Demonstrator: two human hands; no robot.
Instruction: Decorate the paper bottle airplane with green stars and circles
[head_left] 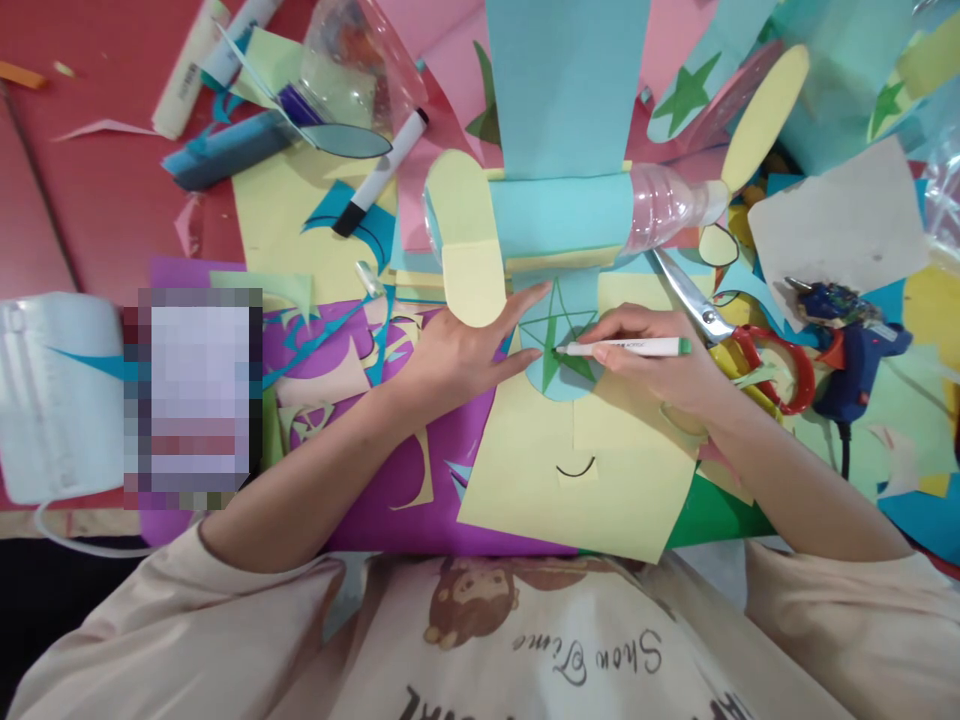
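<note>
Head view: the step in hand appears to be the colouring of a hand-drawn green five-pointed star [550, 352] on a light blue paper strip with a rounded end [535, 372]. The strip lies between the two hands, over a pale yellow paper sheet [517, 480] that bears a small black curved line [576, 472]. Green fill shows in the lower arms of the star; the upper arms show as outline only.

Right hand [651, 340]: thumb and fingers closed around a slim white marker with a green end [649, 347], tip at the star. Left hand [459, 350]: thumb and forefinger spread wide, fingertips at the left edge of the strip, apparently steadying it; no object is visibly gripped.

Adjacent items: a clear plastic bottle wrapped in light blue paper [562, 215] lies on its side just beyond the strip. A pair of scissors with red handles [709, 317] lies to the right of the right hand, and a dark blue glue gun [859, 370] lies further right. Paper scraps cover much of the red tabletop [112, 190].

Next move, as judged from the present state: it calls for short strokes kept inside the outline, with the strip held flat and the left fingertips clear of the marker tip
</note>
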